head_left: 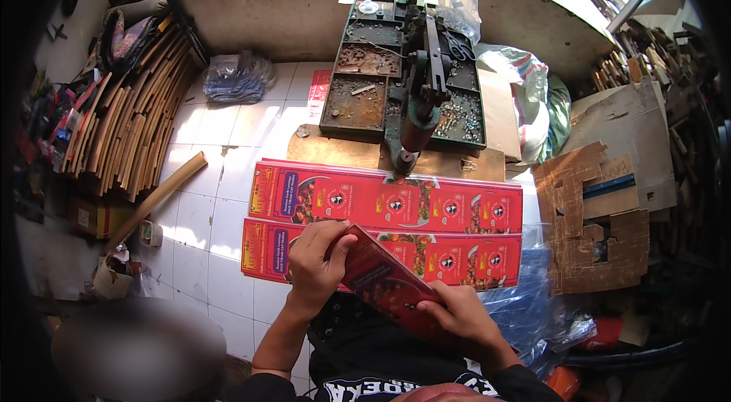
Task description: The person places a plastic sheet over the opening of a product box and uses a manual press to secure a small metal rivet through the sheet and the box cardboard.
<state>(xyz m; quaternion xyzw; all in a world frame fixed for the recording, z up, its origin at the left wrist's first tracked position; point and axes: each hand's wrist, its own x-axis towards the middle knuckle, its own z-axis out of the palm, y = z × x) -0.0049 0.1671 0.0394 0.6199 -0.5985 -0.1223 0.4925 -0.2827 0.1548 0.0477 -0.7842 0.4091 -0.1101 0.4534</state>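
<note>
Cardboard strips [126, 128] stacked far left. Left hand [318, 261] pinches upper end of red folded carton [384, 280]; right hand [461, 314] clamps lower end, carton tilted over lap. Flat red cartons [426, 208] on white tiled floor [205, 212] ahead; green press [422, 74] beyond.

The red carton [384, 280] in the hands is glossy printed card, like the flat sheets [388, 204] beyond. The far press [422, 90] is dull painted metal over rusty trays [354, 101]. Right, torn cardboard [594, 219] looks matt and rough; the floor tiles [202, 219] look smooth.
</note>
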